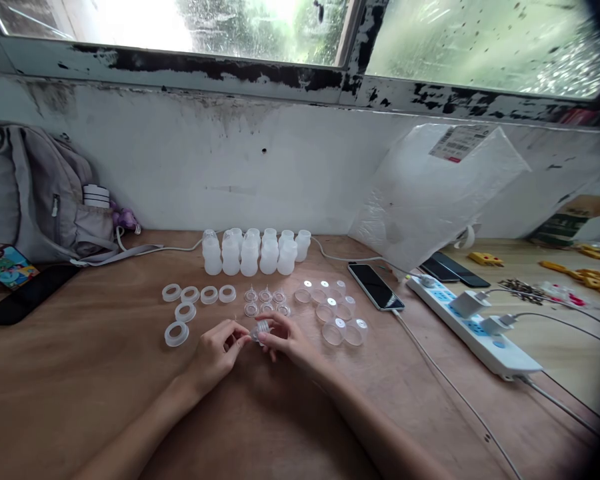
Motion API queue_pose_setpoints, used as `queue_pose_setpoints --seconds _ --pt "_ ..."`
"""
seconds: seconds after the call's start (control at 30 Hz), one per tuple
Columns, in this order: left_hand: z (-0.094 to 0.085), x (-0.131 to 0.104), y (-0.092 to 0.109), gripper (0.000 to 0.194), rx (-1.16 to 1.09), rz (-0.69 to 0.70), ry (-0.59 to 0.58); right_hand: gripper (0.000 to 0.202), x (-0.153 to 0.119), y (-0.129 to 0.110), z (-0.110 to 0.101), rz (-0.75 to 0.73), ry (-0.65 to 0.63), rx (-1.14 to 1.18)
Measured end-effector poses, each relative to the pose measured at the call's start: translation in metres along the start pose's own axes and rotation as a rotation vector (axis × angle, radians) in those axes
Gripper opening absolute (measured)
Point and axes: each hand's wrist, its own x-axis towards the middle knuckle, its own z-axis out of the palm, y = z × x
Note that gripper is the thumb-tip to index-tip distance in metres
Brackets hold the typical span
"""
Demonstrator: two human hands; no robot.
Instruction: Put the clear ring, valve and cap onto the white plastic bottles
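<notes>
My left hand [215,353] and my right hand [286,338] meet at the middle of the wooden table [80,400], both pinching one small clear plastic ring part [261,329]. To the left lie several white screw rings [200,294]. Just beyond my fingers sit several small clear nipples [265,300]. To the right lies a cluster of clear round caps [335,313]. Behind them stands a group of small translucent white bottles [253,252].
A phone [375,286] on a cable lies right of the caps, beside a white power strip [473,327] with plugged chargers. A grey backpack [40,193] sits far left, a clear plastic bag [430,193] leans on the wall, and yellow toy parts [590,277] lie far right.
</notes>
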Motion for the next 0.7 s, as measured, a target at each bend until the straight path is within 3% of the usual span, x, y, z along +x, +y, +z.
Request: queue_pose_setpoints --seconds 0.5,0.7 --pt "-0.0080 0.0028 -0.0070 0.016 -0.027 -0.008 0.147 0.035 0.0017 0.0023 -0.0075 -0.110 0.028 0.171" --pt "-0.0053 -0.0011 -0.0086 0.016 0.025 0.021 0.157 0.033 0.0003 -0.0056 -0.0089 -0.164 0.187 0.122"
